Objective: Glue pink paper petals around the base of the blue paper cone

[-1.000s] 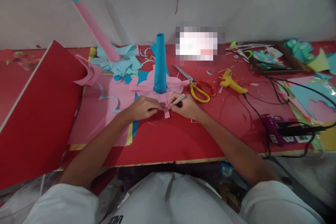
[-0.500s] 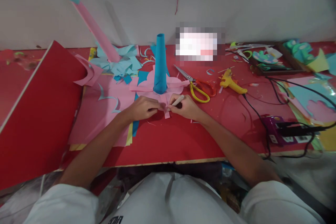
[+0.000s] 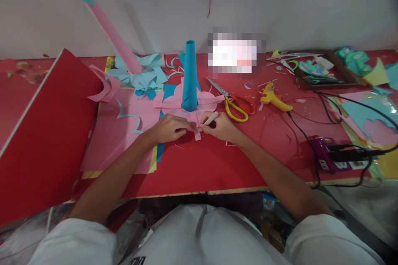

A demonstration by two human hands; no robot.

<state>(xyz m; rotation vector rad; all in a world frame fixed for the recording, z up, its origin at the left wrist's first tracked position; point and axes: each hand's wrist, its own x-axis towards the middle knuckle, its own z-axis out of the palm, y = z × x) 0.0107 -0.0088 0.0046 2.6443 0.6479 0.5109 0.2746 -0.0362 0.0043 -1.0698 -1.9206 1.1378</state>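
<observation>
Along the near middle of the worktop point(image 3: 205, 169), our right hand's point(image 3: 220, 127) grip clasps a white pen point(image 3: 211, 119) at a pink strip point(image 3: 198, 136) before the blue cone point(image 3: 190, 76); whether our left hand point(image 3: 171, 127) pinches it, we cannot tell.

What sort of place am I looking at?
Probably a home or small-workshop paper-craft table. Signs are the metal scissors with yellow and orange handles, the yellow pistol-shaped glue gun and the heaped light-blue paper scraps.

Paper strip point(image 3: 198, 136) before paper tube point(image 3: 190, 78), scissors point(image 3: 228, 94) between tube and glue gun point(image 3: 274, 98).
</observation>
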